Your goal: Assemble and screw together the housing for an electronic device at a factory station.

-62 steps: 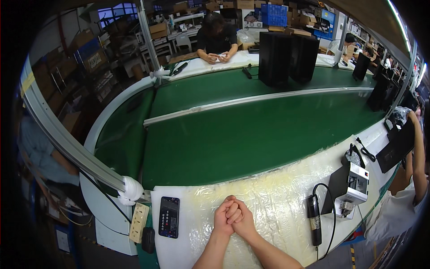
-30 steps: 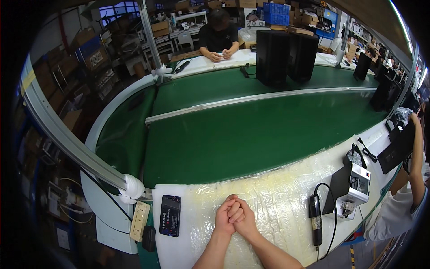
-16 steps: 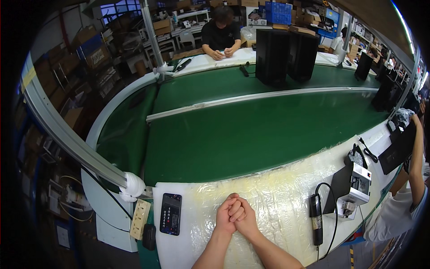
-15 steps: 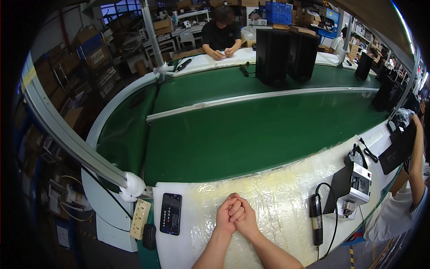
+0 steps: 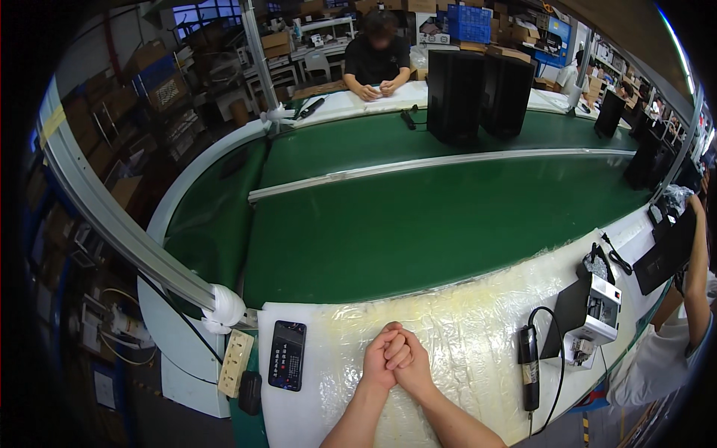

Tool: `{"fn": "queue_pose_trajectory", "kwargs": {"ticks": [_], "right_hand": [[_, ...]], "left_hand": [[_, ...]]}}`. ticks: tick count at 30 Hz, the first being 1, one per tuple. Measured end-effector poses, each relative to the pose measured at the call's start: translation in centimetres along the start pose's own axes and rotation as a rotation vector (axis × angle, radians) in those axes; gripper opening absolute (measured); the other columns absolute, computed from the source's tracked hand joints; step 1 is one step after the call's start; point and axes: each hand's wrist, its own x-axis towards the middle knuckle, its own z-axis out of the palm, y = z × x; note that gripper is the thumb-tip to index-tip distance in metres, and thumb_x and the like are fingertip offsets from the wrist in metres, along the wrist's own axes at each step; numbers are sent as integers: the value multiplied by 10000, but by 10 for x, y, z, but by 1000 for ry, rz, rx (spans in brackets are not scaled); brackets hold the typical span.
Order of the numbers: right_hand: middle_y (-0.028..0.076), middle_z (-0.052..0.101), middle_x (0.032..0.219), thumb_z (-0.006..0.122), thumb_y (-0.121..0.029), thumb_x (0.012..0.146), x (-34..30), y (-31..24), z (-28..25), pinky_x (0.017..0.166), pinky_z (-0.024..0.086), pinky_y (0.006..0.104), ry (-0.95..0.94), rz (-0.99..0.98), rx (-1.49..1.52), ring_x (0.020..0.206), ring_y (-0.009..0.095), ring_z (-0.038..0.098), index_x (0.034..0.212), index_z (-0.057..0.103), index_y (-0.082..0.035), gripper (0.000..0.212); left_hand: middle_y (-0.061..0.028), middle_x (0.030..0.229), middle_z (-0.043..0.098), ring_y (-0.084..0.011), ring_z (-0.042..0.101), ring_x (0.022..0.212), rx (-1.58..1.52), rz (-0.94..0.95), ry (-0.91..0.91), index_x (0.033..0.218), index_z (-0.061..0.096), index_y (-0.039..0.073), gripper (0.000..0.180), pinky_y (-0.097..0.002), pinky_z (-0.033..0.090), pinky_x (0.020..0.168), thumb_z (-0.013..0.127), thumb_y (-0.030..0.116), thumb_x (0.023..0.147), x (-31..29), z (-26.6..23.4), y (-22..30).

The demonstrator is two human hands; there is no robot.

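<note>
My left hand (image 5: 377, 364) and my right hand (image 5: 414, 367) are clasped together above the plastic-covered worktop (image 5: 455, 336). Their fingers are closed and folded over one another, and no object shows in them; the palms are hidden. To the left of my hands lies a dark smartphone (image 5: 287, 356) with its screen lit. On the right, a black, cylindrical corded tool (image 5: 529, 369) rests on the worktop, its cable looping up beside it.
A white-and-black machine (image 5: 600, 308) stands right of the tool. At the left edge are a power strip (image 5: 235, 362) and a small black item (image 5: 249, 392). Beyond runs a green conveyor (image 5: 418, 224) carrying tall black speaker-like boxes (image 5: 455, 97). One co-worker (image 5: 377, 60) sits opposite; another person's arm (image 5: 698, 261) reaches in at right.
The view has shifted slightly, so the scene sits a little farther right. My hands stay clasped. The phone's screen has brightened a little, and the person opposite has raised their head.
</note>
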Motion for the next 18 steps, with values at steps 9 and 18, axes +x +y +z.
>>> {"fn": "queue_pose_trajectory", "kwargs": {"ticks": [9,18], "right_hand": [[47,672,848,633,-16,849,-1,-8,3,673,509,214,51,-118,-28,723,95,640,1220,554,-2,379],[29,658,851,633,-23,867,0,0,4,671,492,195,44,-107,-20,718,70,620,1218,555,-8,360]], "left_hand": [[35,489,318,-98,308,363,-24,-6,7,1058,592,60,213,-280,324,438,404,96,965,0,2,0],[32,492,314,-98,316,372,-17,-10,-18,1068,598,66,217,-285,331,444,410,107,968,0,0,0]]}}
